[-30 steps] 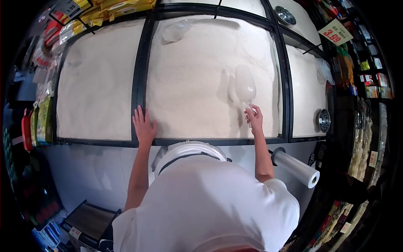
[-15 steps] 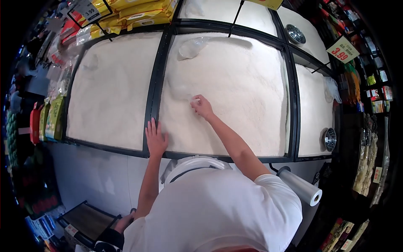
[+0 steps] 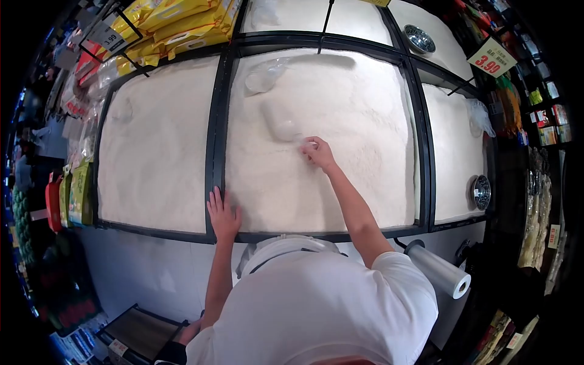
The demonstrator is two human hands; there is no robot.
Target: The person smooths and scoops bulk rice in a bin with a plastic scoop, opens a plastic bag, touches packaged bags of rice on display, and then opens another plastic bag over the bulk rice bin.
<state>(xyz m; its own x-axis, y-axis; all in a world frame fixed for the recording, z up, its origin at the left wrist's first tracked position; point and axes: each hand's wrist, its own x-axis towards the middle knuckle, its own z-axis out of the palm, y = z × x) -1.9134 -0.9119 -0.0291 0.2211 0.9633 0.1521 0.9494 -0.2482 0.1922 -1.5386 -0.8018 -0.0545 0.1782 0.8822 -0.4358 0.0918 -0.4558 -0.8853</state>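
Note:
My right hand (image 3: 316,152) is closed on the handle of a clear scoop (image 3: 281,125), whose bowl lies at the surface of the white grain (image 3: 347,182) in the middle bin. The bowl points up and left from the hand. My left hand (image 3: 224,216) rests with fingers spread on the black divider (image 3: 216,146) at the middle bin's front left corner, holding nothing. A second clear scoop or bag (image 3: 261,79), hard to tell which, lies on the grain at the back left of the same bin.
Bins of pale grain (image 3: 158,152) flank the middle one. Metal bowls (image 3: 480,192) sit at the right. Yellow bags (image 3: 188,24) are stacked at the back left, price signs (image 3: 491,58) stand above, and a plastic roll (image 3: 441,271) hangs in front. Another person's arm (image 3: 190,331) shows at the lower left.
My right hand has swept the scoop from the right side of the middle bin to the left, then slightly back right. My left hand stays on the divider. Another person's hand has appeared at the lower left.

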